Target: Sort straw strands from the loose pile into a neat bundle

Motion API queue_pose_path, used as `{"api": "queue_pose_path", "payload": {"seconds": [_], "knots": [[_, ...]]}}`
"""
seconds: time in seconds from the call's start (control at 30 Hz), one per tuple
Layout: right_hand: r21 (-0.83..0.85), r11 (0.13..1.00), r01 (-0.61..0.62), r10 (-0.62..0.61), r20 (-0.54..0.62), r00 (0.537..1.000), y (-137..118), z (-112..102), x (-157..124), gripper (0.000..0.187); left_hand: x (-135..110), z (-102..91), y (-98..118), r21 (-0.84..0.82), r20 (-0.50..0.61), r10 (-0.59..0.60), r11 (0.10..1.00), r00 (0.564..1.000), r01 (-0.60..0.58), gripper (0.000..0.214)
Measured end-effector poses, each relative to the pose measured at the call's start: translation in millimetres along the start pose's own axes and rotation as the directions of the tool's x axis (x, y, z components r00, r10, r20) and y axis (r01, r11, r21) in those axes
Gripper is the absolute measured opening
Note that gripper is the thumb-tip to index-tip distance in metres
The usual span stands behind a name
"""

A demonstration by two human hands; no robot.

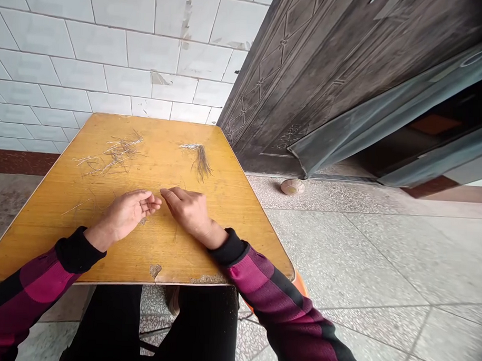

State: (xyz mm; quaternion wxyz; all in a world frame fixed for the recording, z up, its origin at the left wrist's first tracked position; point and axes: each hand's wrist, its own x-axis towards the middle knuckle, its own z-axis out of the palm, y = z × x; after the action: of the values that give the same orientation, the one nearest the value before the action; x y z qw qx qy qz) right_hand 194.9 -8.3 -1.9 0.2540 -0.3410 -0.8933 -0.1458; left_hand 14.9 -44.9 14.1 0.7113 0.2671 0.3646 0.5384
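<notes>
My left hand (131,213) is held just above the table's middle, palm turned inward. Its fingers are loosely curled, with the thumb close to the forefinger. Close beside it, my right hand (188,207) has its back upward, with thumb and forefinger pinched together. Whatever the fingertips hold is too fine to make out. Beyond the left hand lies a loose tangle of thin strands (121,152), some dark, some silvery. A neater bent bundle of strands (201,160) lies beyond the right hand, silvery at one end and dark at the fanned end. A few stray strands (82,205) lie left of my left hand.
The yellow wooden table (240,212) has chipped patches along its near edge. A white tiled wall (99,44) stands behind it. To the right are a dark carved door (267,107), a hanging curtain (341,121) and a rounded stone-like object (292,186) on the floor.
</notes>
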Motion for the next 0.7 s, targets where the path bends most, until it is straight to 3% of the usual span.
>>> {"api": "queue_pose_path", "payload": {"seconds": [0.27,0.47,0.7], "knots": [[-0.013,0.992,-0.129,0.13,0.082,0.988,21,-8,3,0.03,1,0.1,16,-0.133,-0.157,0.054,0.988,0.986,-0.075,0.014],[0.036,0.959,-0.28,0.278,0.053,0.959,42,-6,0,0.027,2,-3.3,31,-0.161,-0.265,0.115,0.974,0.957,-0.161,0.02],[0.151,0.935,-0.322,0.299,0.153,0.942,60,-10,-3,0.022,6,-22.0,57,-0.198,-0.304,0.166,0.952,0.938,-0.233,0.021]]}}
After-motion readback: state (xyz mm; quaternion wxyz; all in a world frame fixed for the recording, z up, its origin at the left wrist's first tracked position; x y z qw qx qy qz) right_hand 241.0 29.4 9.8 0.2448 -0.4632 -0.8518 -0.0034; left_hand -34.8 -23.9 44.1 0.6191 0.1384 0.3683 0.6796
